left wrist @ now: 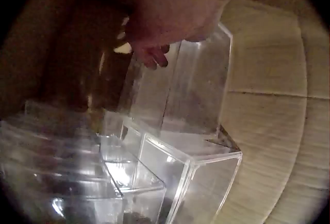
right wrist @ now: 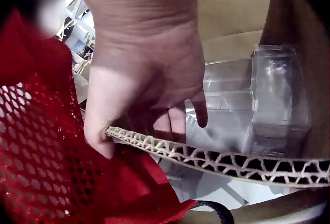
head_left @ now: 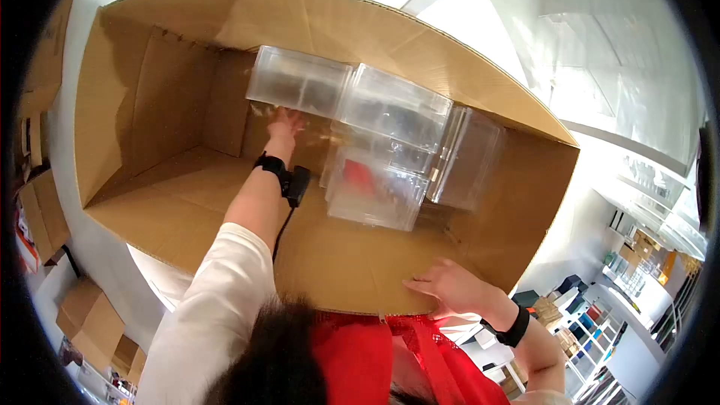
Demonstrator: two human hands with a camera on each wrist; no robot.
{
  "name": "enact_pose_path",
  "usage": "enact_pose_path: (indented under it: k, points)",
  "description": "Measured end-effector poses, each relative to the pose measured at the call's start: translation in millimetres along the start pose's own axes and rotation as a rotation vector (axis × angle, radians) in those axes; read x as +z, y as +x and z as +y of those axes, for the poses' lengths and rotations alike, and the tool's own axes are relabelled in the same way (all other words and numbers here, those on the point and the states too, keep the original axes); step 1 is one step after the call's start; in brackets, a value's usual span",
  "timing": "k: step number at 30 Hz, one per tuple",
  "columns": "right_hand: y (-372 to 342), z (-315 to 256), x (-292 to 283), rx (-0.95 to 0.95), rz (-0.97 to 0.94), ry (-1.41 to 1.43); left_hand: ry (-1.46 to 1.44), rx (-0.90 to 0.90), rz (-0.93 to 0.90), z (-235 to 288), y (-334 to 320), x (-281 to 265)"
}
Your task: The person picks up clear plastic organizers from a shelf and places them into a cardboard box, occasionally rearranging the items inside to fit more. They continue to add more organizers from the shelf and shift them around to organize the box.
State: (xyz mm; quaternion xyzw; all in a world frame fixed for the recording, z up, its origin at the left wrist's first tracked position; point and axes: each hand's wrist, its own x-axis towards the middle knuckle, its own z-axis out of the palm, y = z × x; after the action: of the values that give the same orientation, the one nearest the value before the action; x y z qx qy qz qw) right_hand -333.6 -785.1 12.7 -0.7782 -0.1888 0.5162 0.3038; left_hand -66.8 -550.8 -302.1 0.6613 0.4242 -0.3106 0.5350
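My left hand (head_left: 285, 126) reaches deep into a large cardboard box (head_left: 322, 255), its fingers at the near side of a clear plastic box (head_left: 300, 82) by the far wall. In the left wrist view the fingertips (left wrist: 154, 59) overlap that box's see-through wall, while the back of the hand hides part of it. Another clear plastic box (head_left: 401, 109) stands right beside it. At the near rim, my right hand (head_left: 454, 289) grips the cardboard edge (right wrist: 206, 157), thumb outside and the other fingers inside.
More clear boxes (head_left: 379, 195) are piled nearer the middle, one showing a red patch. Another clear box (head_left: 469, 157) leans toward the right end. Tall cardboard walls (head_left: 172, 97) surround everything. Red mesh cloth (right wrist: 36, 146) hangs against the outside of the near rim.
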Motion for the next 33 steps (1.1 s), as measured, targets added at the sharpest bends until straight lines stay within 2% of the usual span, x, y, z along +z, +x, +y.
enact_pose_path:
  k: [4, 7, 8, 10, 12, 13, 14, 15, 17, 22, 23, 24, 26, 27, 28, 29, 31, 33]
  points:
    - [-3.2, 1.5, 5.4, 0.015, 0.033, -0.029, 1.095, 0.072, 0.139, 13.2, 64.1, -23.9]
    - [-2.9, 1.2, 7.4, 0.030, 0.039, 0.013, 2.225, 0.138, -0.026, 61.7, 55.9, -31.6]
    - [-3.6, 1.4, 8.0, 0.038, 0.034, 0.045, 2.298, 0.183, -0.069, 70.6, 62.3, -35.0]
    - [-5.9, 1.9, 8.0, 0.015, 0.083, 0.081, 2.079, 0.224, -0.091, 76.3, 85.0, -38.1]
    - [-1.2, 0.4, 7.9, -0.035, 0.147, 0.072, 1.462, 0.244, -0.025, 69.9, 105.9, -48.1]
    - [-1.7, 1.5, 9.4, -0.053, 0.186, 0.048, 1.302, 0.269, -0.023, 67.1, 111.2, -49.8]
    - [-2.1, 1.9, 9.8, -0.068, 0.222, 0.024, 1.256, 0.292, -0.038, 65.1, 117.1, -50.9]
    - [-0.4, 0.1, 5.4, -0.032, 0.144, 0.025, 1.212, 0.314, -0.053, 62.4, 123.2, -51.1]
    - [-0.3, -5.4, -5.2, 0.058, -0.014, 0.037, 1.170, 0.354, -0.114, 59.4, 134.6, -51.7]
    - [-1.0, 0.4, 2.2, -0.001, 0.060, 0.024, 1.108, 0.440, -0.318, 66.3, 156.5, -61.9]
    - [-2.1, -1.1, -0.7, -0.002, 0.079, 0.040, 1.126, 0.459, -0.349, 68.8, 158.1, -62.3]
    - [-3.5, -1.4, -1.9, 0.007, 0.084, 0.050, 1.277, 0.507, -0.320, 73.6, 149.3, -56.5]
    - [-6.2, -1.5, -1.4, 0.022, 0.101, 0.069, 1.323, 0.533, -0.353, 82.0, 127.0, -46.5]
    - [-6.4, 2.1, 2.1, 0.016, 0.118, 0.091, 1.348, 0.547, -0.365, 89.0, 100.1, -44.2]
    - [-4.3, 7.7, 7.5, 0.006, 0.137, 0.113, 1.440, 0.499, -0.232, 111.6, -4.8, -29.3]
    - [-4.5, 9.9, 11.6, -0.006, 0.158, 0.133, 1.295, 0.519, -0.328, 122.1, -68.2, -30.3]
    - [-9.6, 3.7, 16.4, 0.014, 0.246, 0.142, 1.533, 0.744, -0.466, 125.7, -65.0, -20.9]
    - [-14.2, -0.8, 22.6, 0.051, 0.298, 0.156, 1.529, 0.768, -0.614, 136.8, -100.8, -16.9]
